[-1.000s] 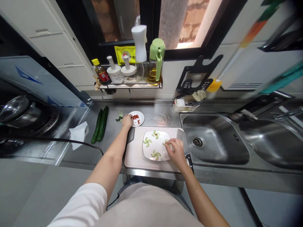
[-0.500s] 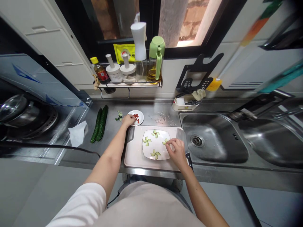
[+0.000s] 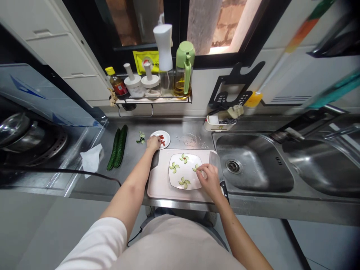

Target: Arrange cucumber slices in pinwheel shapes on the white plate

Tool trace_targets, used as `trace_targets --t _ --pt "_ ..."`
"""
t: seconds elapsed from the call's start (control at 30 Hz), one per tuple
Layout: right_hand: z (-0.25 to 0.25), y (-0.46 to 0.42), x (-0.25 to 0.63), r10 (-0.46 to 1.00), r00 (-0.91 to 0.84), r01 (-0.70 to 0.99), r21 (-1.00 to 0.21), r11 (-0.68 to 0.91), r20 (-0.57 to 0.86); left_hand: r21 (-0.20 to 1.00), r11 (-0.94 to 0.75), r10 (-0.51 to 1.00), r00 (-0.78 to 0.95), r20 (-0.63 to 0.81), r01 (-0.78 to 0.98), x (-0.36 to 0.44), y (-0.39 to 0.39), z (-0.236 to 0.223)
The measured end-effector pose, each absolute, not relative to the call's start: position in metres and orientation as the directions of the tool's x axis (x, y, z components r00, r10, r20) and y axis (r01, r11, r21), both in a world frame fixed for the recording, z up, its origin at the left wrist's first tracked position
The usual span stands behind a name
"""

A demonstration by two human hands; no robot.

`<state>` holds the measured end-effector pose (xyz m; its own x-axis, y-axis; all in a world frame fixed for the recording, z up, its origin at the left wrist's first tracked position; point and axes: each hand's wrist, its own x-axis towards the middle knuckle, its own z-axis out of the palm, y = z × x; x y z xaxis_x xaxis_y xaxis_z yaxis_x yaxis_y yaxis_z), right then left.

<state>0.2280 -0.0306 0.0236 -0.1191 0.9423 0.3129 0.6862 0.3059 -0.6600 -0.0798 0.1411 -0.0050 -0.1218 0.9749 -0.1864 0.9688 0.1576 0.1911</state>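
While poised with right hand (image 3: 210,180), fingers nearly pinched together, at the rightmost cucumber fan (image 3: 194,168) on the white plate (image 3: 185,170), atop the cutting board (image 3: 159,187), cannot say whether gripping it. Farther off, beside green scraps (image 3: 141,137), reaching with left hand (image 3: 153,143) to red bits (image 3: 162,140) on the small dish (image 3: 168,138); cannot make out that grip.

The yellow packet (image 3: 146,57) and the red bottle label (image 3: 120,88) are carrying marks — none is showing legibly.
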Motion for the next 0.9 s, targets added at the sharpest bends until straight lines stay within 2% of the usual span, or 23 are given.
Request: trace_targets --t 0.2,0.4,0.7,0.9 --pt "0.023 -0.031 0.228 0.948 -0.120 0.677 -0.674 0.294 0.294 0.183 0.216 0.969 -0.187 -0.160 0.959 -0.083 0.139 -0.006" --pt "0.021 -0.031 0.227 0.946 -0.120 0.677 -0.672 0.299 0.301 0.203 0.187 0.974 -0.154 -0.166 0.961 -0.085 0.135 -0.007" --pt "0.017 -0.033 0.231 0.947 -0.124 0.679 -0.671 0.298 0.295 0.147 0.168 0.979 -0.147 -0.142 0.975 -0.083 0.134 -0.011" --pt "0.018 -0.034 0.229 0.952 -0.124 0.677 -0.678 0.286 0.279 0.186 0.113 0.990 -0.095 -0.103 0.976 -0.084 0.129 -0.007"
